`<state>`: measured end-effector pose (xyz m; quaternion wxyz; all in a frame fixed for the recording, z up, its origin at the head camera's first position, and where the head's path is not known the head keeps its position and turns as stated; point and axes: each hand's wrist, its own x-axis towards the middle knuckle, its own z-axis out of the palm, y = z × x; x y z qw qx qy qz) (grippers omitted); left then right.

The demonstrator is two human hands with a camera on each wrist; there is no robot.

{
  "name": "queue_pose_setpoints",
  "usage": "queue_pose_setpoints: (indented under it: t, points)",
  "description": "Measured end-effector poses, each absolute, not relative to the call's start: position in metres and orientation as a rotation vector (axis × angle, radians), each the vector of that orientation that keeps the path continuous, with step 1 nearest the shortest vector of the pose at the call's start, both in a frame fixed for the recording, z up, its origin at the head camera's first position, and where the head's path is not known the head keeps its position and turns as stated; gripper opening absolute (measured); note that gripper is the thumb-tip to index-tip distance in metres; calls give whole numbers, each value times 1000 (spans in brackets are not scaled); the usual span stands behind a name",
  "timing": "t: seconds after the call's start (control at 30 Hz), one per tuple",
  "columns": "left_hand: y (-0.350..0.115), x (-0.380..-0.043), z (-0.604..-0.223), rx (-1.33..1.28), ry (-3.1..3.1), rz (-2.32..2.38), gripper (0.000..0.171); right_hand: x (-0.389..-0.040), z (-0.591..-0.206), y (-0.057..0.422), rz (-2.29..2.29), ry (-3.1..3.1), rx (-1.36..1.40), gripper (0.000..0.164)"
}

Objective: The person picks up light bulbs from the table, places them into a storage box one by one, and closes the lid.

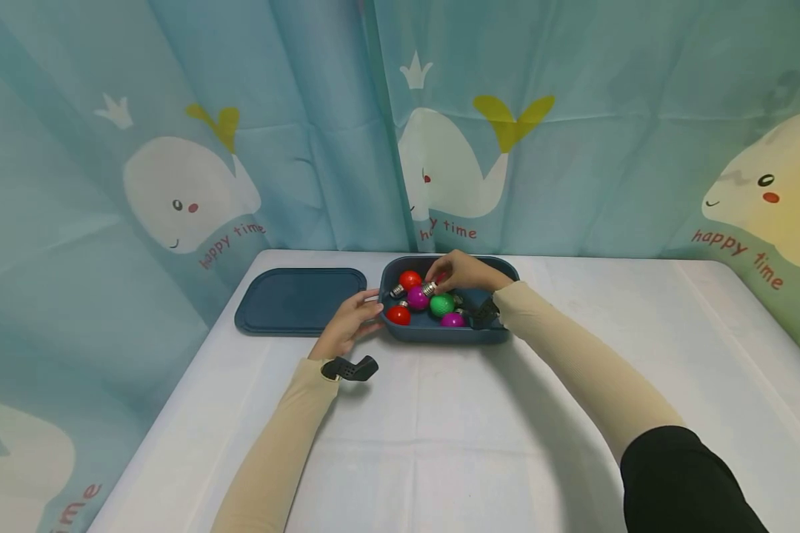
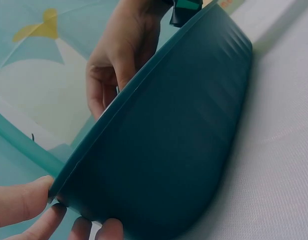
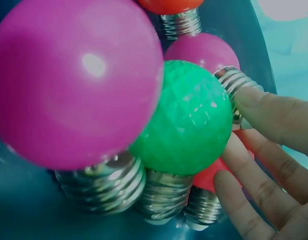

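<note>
A dark blue plastic bin (image 1: 440, 336) holds several coloured light bulbs with silver screw bases. My left hand (image 1: 350, 320) grips its left end, thumb (image 2: 25, 201) at the rim and fingers against the outer wall. Inside the bin, my right hand (image 1: 470, 272) pinches the screw base (image 3: 238, 85) of a purple bulb (image 1: 417, 298). A green faceted bulb (image 3: 186, 120) lies beside these fingers, and a red bulb (image 3: 209, 176) is partly hidden behind them. Another purple bulb (image 3: 76, 82) is close to the right wrist camera. Two red bulbs (image 1: 410, 280) lie toward the bin's left end.
A flat dark blue lid (image 1: 293, 300) lies left of the bin on the white tablecloth (image 1: 407, 429). Behind the table hangs a light blue curtain (image 1: 333, 185) with whale prints. Each wrist carries a small black camera (image 1: 355, 368).
</note>
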<state>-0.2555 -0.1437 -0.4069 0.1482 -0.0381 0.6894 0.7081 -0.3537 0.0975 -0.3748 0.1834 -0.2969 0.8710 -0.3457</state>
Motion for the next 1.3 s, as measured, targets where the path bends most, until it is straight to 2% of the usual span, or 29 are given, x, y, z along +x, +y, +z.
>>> queue_pose_setpoints:
  t: [0.77,1.3]
  points:
    - [-143,-256,-408,-97,1990,2041,50,-354,-369,114,-1071,2392,-857,28]
    - [-143,-254,-408,-110,1996,2038,49,-341,-356,123,-1123,2369,-839,43]
